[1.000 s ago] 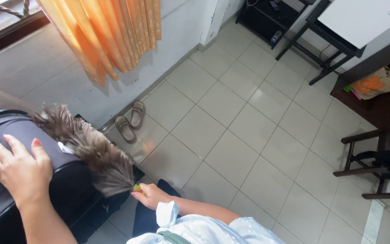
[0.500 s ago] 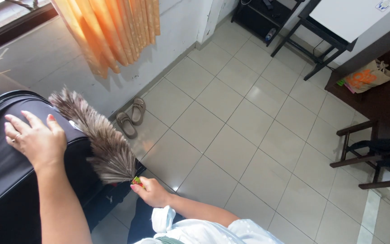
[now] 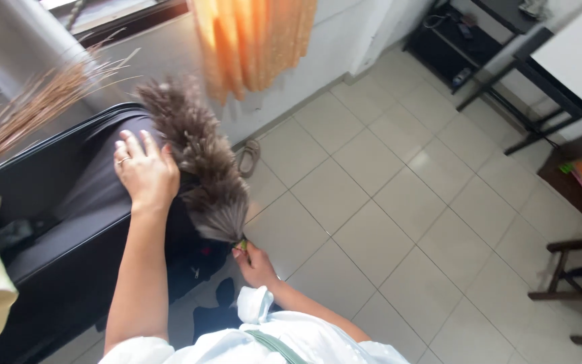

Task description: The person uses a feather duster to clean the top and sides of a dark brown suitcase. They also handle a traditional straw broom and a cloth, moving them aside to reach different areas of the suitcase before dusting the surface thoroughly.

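On top of the black suitcase (image 3: pixel 48 195) the left hand (image 3: pixel 144 172) rests flat, fingers spread. Just beside it lies the feather duster (image 3: pixel 200 162) (its long axis runs from the window down toward the body), and the right hand (image 3: pixel 256 264) grips its handle at the lower end.

Fluffy grey-brown feather duster (image 3: pixel 200 162), smooth black leather-like sofa (image 3: pixel 69 195) with dull sheen, glossy pale ceramic floor tiles (image 3: pixel 385 202), thin orange cloth curtain (image 3: pixel 257 40), dark wooden chair (image 3: pixel 580 290), dry straw broom bristles (image 3: pixel 28 114)
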